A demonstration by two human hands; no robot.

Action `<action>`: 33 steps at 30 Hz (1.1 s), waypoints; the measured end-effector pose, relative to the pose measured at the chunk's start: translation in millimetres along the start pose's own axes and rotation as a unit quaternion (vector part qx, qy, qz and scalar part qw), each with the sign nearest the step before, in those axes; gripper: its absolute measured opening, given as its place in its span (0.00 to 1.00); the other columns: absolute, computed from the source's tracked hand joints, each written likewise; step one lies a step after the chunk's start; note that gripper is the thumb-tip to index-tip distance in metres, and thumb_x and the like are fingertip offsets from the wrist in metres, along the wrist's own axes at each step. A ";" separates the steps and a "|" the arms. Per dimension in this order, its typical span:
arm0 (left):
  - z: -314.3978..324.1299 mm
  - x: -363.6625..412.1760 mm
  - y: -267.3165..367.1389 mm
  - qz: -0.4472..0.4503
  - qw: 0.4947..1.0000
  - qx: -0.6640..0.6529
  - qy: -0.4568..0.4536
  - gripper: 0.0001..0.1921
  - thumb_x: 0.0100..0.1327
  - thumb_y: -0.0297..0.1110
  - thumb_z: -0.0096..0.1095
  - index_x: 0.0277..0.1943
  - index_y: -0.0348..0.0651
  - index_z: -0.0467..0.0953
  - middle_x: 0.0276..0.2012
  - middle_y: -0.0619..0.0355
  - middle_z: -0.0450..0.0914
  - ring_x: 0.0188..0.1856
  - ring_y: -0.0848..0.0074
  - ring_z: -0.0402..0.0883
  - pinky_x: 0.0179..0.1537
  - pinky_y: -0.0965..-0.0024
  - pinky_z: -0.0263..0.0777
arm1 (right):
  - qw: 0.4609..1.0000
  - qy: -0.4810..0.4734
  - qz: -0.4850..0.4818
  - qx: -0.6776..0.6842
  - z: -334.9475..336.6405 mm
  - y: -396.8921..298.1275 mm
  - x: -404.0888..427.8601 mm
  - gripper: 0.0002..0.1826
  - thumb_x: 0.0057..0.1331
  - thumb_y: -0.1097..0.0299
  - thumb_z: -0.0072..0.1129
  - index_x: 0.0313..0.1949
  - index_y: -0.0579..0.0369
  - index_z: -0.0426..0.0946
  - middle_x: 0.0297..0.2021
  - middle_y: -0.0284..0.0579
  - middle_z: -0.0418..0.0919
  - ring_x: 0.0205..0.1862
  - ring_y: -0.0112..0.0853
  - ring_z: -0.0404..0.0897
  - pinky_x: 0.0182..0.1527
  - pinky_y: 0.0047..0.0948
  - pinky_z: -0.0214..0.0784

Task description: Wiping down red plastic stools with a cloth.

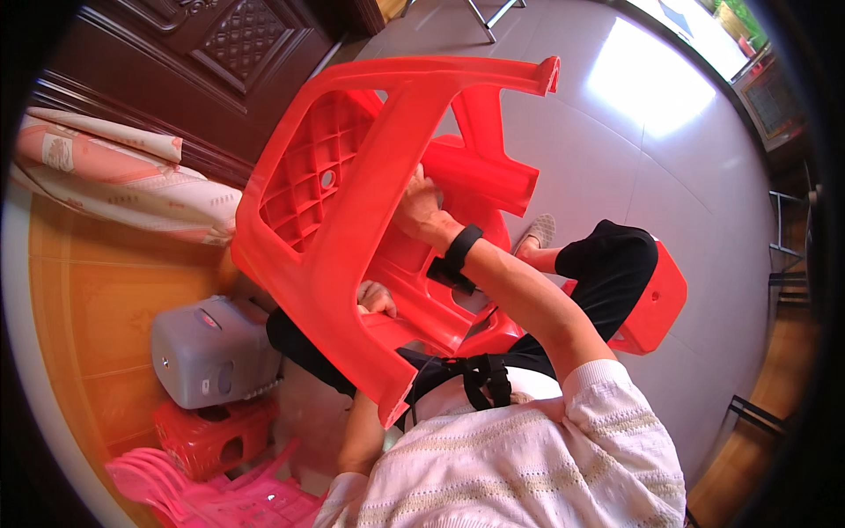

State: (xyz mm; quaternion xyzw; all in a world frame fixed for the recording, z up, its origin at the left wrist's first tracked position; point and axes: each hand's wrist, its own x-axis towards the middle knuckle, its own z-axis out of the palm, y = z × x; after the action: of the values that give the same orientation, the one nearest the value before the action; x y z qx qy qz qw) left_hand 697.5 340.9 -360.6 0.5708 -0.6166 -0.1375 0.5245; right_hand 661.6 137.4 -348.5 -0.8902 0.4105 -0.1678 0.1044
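Note:
A large red plastic stool [350, 191] lies tipped on its side across my lap, with the ribbed underside of its seat [310, 165] facing left and its legs spreading right and towards me. My left hand [376, 299] has its fingers curled over the edge of a lower leg part. Inside the frame, between the legs, is my right hand [421, 203], with a black band [464, 247] on the wrist. A stool leg hides some of its fingers, so whether it holds anything is unclear. Below that wrist sits a small black object [450, 274], partly covered.
Another red stool [655, 297] stands beside my right knee. To the left are a grey plastic case [211, 353], a red plastic stool [218, 435] beneath it and pink plastic items [218, 495]. A patterned cloth [125, 171] hangs by a dark carved door [224, 59].

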 end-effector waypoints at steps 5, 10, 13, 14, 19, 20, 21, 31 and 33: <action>12.7 1.0 17.5 -0.063 0.996 -0.034 0.047 0.32 0.72 0.54 0.21 0.20 0.40 0.62 0.21 0.57 0.65 0.28 0.69 0.61 0.41 0.68 0.58 | 0.986 -0.006 -0.169 0.005 34.5 -10.4 -44.7 0.14 0.57 0.68 0.53 0.43 0.53 0.74 0.44 0.43 0.69 0.47 0.40 0.72 0.40 0.33 0.75; 23.0 -9.1 18.5 -0.141 0.974 0.037 0.175 0.32 0.73 0.52 0.22 0.19 0.40 0.62 0.21 0.57 0.66 0.29 0.68 0.64 0.40 0.67 0.59 | 0.948 -0.188 -0.226 0.119 -20.7 -33.0 -71.2 0.11 0.58 0.66 0.53 0.41 0.50 0.78 0.48 0.42 0.71 0.53 0.44 0.71 0.43 0.35 0.74; 17.9 8.4 31.5 -0.108 0.984 0.046 0.131 0.31 0.73 0.51 0.22 0.19 0.40 0.61 0.22 0.57 0.66 0.30 0.68 0.65 0.40 0.66 0.60 | 0.933 -0.203 -0.257 0.146 -33.2 -13.2 -79.3 0.11 0.58 0.66 0.54 0.40 0.51 0.79 0.45 0.43 0.73 0.48 0.44 0.74 0.41 0.36 0.74; 16.3 13.8 33.0 -0.061 0.992 0.064 0.085 0.31 0.73 0.51 0.21 0.19 0.40 0.61 0.22 0.56 0.67 0.31 0.68 0.66 0.41 0.66 0.61 | 0.935 -0.194 -0.256 0.150 -34.6 -5.8 -85.6 0.11 0.58 0.66 0.54 0.39 0.51 0.79 0.44 0.43 0.74 0.47 0.43 0.74 0.41 0.36 0.74; 14.3 10.7 30.3 -0.047 0.993 0.036 0.102 0.30 0.74 0.49 0.22 0.19 0.40 0.62 0.22 0.56 0.67 0.31 0.67 0.66 0.42 0.66 0.62 | 0.919 -0.278 -0.244 0.141 -68.6 19.2 -120.0 0.15 0.57 0.67 0.56 0.45 0.45 0.78 0.45 0.40 0.72 0.49 0.43 0.75 0.43 0.38 0.74; 21.0 13.1 27.6 -0.050 0.995 0.017 0.090 0.30 0.74 0.48 0.22 0.19 0.40 0.62 0.22 0.56 0.67 0.31 0.67 0.67 0.42 0.66 0.62 | 0.921 -0.280 -0.236 0.134 -73.6 33.5 -129.2 0.15 0.57 0.67 0.56 0.45 0.45 0.78 0.45 0.40 0.72 0.49 0.43 0.75 0.43 0.38 0.74; 9.9 16.5 41.2 -0.049 0.993 0.037 0.101 0.30 0.74 0.48 0.22 0.19 0.40 0.62 0.22 0.56 0.67 0.31 0.67 0.67 0.42 0.66 0.62 | 0.910 -0.302 -0.236 0.160 -86.3 33.3 -133.2 0.16 0.56 0.68 0.56 0.45 0.46 0.78 0.46 0.40 0.72 0.50 0.43 0.74 0.45 0.37 0.73; -57.2 32.0 92.7 -0.174 0.935 -0.275 0.139 0.16 0.68 0.42 0.51 0.48 0.37 0.70 0.42 0.48 0.77 0.46 0.61 0.76 0.53 0.59 0.68 | 0.869 -0.230 -0.078 0.432 -151.0 96.4 -116.0 0.18 0.56 0.72 0.54 0.48 0.59 0.74 0.42 0.47 0.73 0.46 0.41 0.76 0.48 0.37 0.69; -83.4 51.3 120.5 -0.244 0.810 -0.501 0.182 0.18 0.68 0.42 0.51 0.53 0.36 0.70 0.46 0.45 0.76 0.48 0.60 0.76 0.55 0.58 0.68 | 0.782 -0.127 -0.002 0.610 -171.9 84.5 -96.2 0.17 0.60 0.73 0.52 0.49 0.62 0.73 0.44 0.45 0.74 0.47 0.34 0.76 0.48 0.32 0.68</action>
State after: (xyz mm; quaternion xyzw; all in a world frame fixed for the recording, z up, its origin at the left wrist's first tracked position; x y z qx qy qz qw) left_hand 707.4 370.6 -208.4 0.3752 -0.1957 -0.4442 0.7897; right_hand 478.4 148.6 -237.8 -0.6549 0.2041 -0.2687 0.6762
